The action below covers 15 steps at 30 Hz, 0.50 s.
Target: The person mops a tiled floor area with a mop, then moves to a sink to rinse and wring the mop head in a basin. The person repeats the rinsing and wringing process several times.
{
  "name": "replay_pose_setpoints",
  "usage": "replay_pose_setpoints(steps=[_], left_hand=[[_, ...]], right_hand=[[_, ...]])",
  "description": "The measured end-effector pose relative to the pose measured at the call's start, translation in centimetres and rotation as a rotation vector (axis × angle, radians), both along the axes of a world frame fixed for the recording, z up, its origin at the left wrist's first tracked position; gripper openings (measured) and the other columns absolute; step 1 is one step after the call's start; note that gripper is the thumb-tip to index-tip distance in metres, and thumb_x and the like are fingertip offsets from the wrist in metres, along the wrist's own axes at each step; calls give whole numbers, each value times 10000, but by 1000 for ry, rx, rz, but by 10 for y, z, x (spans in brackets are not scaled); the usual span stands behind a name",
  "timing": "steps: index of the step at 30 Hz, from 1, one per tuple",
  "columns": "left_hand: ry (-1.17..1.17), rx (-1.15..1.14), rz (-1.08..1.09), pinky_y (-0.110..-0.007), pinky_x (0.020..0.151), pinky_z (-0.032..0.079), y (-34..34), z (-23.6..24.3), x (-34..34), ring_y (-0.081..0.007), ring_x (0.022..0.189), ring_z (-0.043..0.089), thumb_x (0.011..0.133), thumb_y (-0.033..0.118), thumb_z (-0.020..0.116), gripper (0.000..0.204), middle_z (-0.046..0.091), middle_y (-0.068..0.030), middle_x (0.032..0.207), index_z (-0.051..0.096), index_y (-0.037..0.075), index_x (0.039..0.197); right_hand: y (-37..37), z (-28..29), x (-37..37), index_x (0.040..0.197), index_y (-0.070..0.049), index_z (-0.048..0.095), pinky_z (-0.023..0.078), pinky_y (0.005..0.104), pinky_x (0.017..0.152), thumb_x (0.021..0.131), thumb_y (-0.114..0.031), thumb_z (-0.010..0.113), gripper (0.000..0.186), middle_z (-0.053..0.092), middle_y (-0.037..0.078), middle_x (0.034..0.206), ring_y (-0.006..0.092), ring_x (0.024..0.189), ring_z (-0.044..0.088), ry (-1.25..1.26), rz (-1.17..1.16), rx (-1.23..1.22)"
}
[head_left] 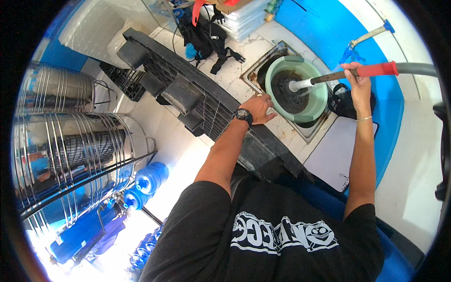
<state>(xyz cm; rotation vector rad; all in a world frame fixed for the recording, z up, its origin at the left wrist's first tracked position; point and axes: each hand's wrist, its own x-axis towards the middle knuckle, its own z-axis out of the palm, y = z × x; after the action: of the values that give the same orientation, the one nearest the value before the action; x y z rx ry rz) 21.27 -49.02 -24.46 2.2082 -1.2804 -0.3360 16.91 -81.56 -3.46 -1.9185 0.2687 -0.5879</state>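
My right hand (358, 87) grips a hose wand (338, 75) with a red sleeve (376, 69) and a white nozzle end (302, 84), which points down into a pale green basin (319, 103). Dark water (290, 96) swirls inside, with a pale stream at the nozzle. The basin sits in a rust-stained steel sink (311, 134) set in a marble-look counter (289, 145). My left hand (258, 107), a black watch on its wrist, rests with fingers apart at the counter's edge beside the basin, near a black plastic pallet (213, 122) standing along it.
A blue pipe tap (352, 55) is above the sink. A black bag (345, 105) and white board (336, 145) lie beside it. Black straps (206, 42) and plastic-wrapped stacks (239, 23) sit behind. Left are wire racks (77, 164) and blue water jugs (150, 178).
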Motion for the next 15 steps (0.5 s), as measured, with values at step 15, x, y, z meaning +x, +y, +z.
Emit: replay_pose_setpoints(steps=[15], left_hand=[[-26, -36, -3, -474, 1048, 501, -3, -3, 9, -352, 1150, 648, 945, 460, 649, 441, 645, -168, 1295, 752, 77, 1139]], right_hand=[[4, 43, 8, 1118, 40, 629, 567, 297, 815, 829, -230, 903, 481, 729, 85, 981, 144, 874, 685, 115, -235, -419]])
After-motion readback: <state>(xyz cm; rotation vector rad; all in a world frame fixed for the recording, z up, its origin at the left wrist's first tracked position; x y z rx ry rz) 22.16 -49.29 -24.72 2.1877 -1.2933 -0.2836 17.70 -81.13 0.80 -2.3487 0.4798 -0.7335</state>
